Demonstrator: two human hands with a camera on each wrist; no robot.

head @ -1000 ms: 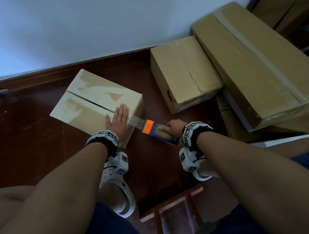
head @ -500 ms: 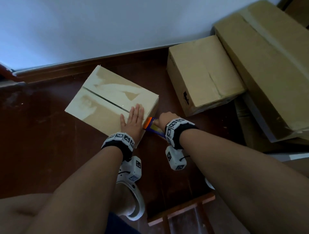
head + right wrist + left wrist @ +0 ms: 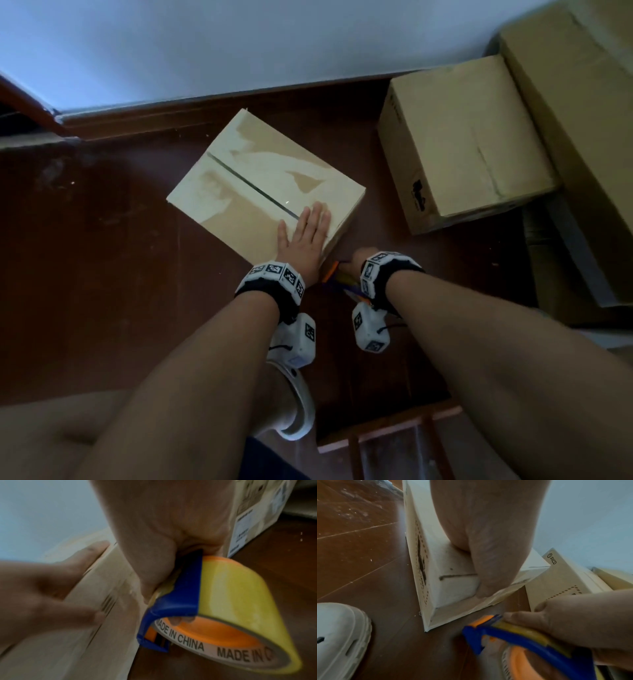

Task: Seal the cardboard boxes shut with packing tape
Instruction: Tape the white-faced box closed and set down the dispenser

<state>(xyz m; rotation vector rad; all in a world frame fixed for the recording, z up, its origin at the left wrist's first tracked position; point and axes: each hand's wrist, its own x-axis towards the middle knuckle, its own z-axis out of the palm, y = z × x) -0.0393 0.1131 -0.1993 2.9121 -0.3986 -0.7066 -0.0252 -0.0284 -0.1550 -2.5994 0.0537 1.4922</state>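
Note:
A pale cardboard box (image 3: 260, 181) lies on the dark floor, a dark seam running along its closed top flaps. My left hand (image 3: 305, 222) presses flat, fingers straight, on the box's near right end, over the seam. Just right of the box's near side, my right hand (image 3: 352, 262) grips a blue tape dispenser (image 3: 334, 274), mostly hidden behind the wrist band. The right wrist view shows the dispenser (image 3: 181, 595) with its yellow tape roll (image 3: 240, 601) close against the box (image 3: 77, 628), with fingers through the orange core. In the left wrist view the dispenser (image 3: 513, 635) sits low beside the box's end (image 3: 450, 588).
A brown closed box (image 3: 466, 144) and a longer taped one (image 3: 582, 120) stand at the right against the wall (image 3: 239, 41). My foot in a white clog (image 3: 298, 411) is near my left wrist. A wooden stool (image 3: 394, 445) stands below my arms.
My right hand has brought the dispenser from off to the right, where a strip of tape stretched to the box, up against the box's near side. My left hand stays pressed on the box.

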